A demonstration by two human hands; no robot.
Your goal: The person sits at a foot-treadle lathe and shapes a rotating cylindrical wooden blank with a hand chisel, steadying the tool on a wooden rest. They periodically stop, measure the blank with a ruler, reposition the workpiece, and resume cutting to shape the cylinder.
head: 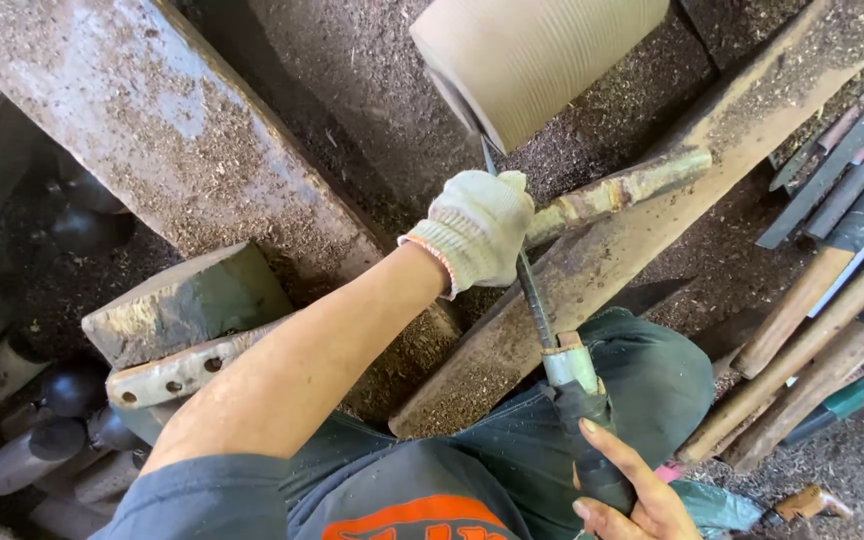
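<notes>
At centre frame the left hand [474, 238], in a white knit glove, is wrapped tight around a bamboo stick [620, 190] that runs up and right along a dusty plank [652, 220]. The grip sits at the stick's near end, likely to pin it against the plank so it cannot roll.

At the bottom, right of centre, the bare right hand [624, 490] closes on the black taped handle of a long rod tool [542, 320]. Its thin shaft rises toward upper centre, passes just beside the gloved hand and ends near the edge of a pale ribbed cylinder [532, 55] at the top of the frame. Holding it far back by the handle seems to give reach and leverage; whether the tip touches the cylinder I cannot tell.

Two planks show: the one under the stick, slanting from lower centre to upper right, and a broader one [142, 120] crossing the upper left. Between them lies ground covered in sawdust.

One stick and one tool are in hand, one cylinder stands above. At the right edge lean at least three wooden handles [802, 350] with dark wrapped ends, kept within arm's reach. At the lower left lie several grey tubes [22, 460], about five, partly in shadow. A grey block with a holed metal strip [177, 370] sits at left centre.
</notes>
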